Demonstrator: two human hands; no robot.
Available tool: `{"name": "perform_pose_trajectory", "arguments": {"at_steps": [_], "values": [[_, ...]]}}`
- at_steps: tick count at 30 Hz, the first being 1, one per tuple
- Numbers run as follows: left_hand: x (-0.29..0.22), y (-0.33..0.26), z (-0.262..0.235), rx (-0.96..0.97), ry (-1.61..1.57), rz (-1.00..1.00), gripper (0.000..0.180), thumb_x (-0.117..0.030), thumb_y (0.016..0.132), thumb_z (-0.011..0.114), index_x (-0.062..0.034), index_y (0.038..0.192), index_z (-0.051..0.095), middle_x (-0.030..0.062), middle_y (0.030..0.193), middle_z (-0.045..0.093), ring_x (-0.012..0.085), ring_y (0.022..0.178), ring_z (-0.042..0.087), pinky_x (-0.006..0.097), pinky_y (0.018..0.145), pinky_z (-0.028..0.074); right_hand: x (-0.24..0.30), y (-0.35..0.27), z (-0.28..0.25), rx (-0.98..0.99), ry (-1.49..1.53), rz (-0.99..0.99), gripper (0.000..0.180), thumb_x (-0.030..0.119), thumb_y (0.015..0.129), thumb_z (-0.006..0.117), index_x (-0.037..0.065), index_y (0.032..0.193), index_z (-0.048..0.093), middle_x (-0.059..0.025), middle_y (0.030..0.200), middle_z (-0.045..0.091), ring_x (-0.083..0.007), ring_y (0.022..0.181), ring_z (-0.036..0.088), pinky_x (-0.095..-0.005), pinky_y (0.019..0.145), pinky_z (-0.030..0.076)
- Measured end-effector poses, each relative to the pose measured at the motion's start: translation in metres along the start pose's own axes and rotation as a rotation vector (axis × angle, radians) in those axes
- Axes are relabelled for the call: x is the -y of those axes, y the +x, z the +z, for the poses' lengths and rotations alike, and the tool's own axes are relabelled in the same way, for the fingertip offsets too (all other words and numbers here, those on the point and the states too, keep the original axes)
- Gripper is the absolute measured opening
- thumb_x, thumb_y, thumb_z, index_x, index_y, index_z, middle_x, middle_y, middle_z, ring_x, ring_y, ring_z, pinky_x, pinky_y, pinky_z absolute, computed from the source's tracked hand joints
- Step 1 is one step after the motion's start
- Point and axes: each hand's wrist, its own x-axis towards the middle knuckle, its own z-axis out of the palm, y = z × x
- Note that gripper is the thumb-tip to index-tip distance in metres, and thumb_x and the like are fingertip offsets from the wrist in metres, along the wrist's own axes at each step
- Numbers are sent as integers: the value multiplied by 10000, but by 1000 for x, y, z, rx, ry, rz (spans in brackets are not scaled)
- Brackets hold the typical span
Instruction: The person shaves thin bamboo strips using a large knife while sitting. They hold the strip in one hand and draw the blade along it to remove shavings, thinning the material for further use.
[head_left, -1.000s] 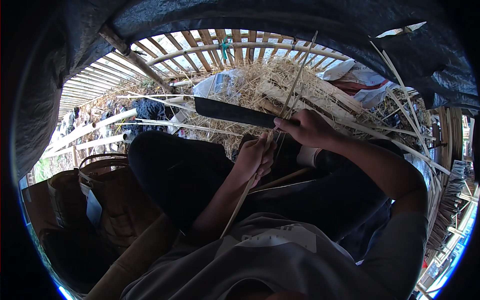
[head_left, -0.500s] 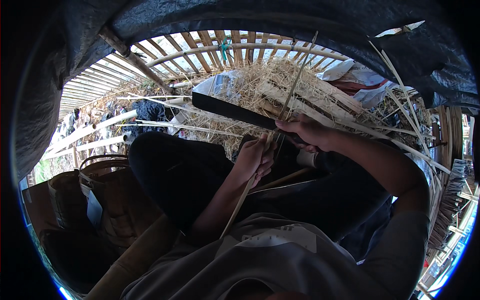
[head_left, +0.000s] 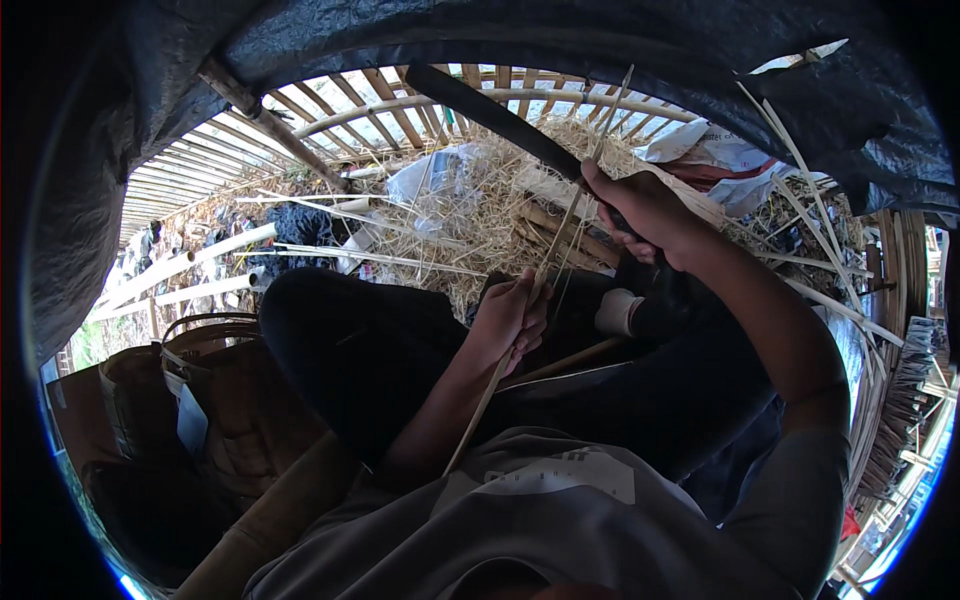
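Observation:
My left hand (head_left: 510,318) is closed round a long thin bamboo strip (head_left: 478,422), which runs from near my belly up past my knees toward the fence. In my right hand (head_left: 645,215) is the handle of a machete (head_left: 500,118) with a long, dark, broad blade. The blade points up and to the left, and its base lies at the upper part of the strip. My right thumb lies close to the strip there; whether it touches I cannot tell. A fine split sliver (head_left: 563,280) hangs beside the strip, near my left hand.
Shavings (head_left: 490,210) are heaped beyond my legs. Pale bamboo poles (head_left: 190,265) lie at the left, above woven baskets (head_left: 225,400). A thick bamboo pole (head_left: 275,510) rests by my left side. Thin strips (head_left: 815,195) lean at the right. A slatted fence (head_left: 390,105) stands behind, under dark sheeting (head_left: 330,35).
My right hand and the machete have moved up and away from my left hand, along the strip. My left hand and the strip have hardly moved.

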Motion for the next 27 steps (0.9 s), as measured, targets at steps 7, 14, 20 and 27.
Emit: {"name": "perform_pose_trajectory", "arguments": {"at_steps": [7,14,20,27], "values": [[0,-1,2,4,18,5,378,-359,1070,367,-61,925,548,-66,529,353,52,345,292,241,324,226,-2,1,-16,-207,220,67,742,765,871,462,51,679,533,10,492,442,-70,338,400,-242,326,310],[0,-3,4,1,21,-3,383,-361,1070,364,-60,919,545,-66,532,346,51,350,294,240,325,225,-26,12,-10,-217,-125,-36,582,571,883,644,61,619,550,22,472,463,-68,342,403,-260,341,297],[-1,-8,5,23,7,17,378,-365,1073,354,-71,915,529,-69,529,341,49,341,279,239,329,216,-51,45,-23,-335,-474,-156,653,594,888,614,-3,627,648,-102,512,589,-217,481,613,-363,509,468],[-4,-14,4,28,36,0,380,-370,1079,323,-90,901,506,-80,519,329,45,332,255,227,332,218,-54,28,10,-248,-538,-184,655,572,909,604,-25,644,653,-114,495,559,-202,483,577,-384,522,452]]}}
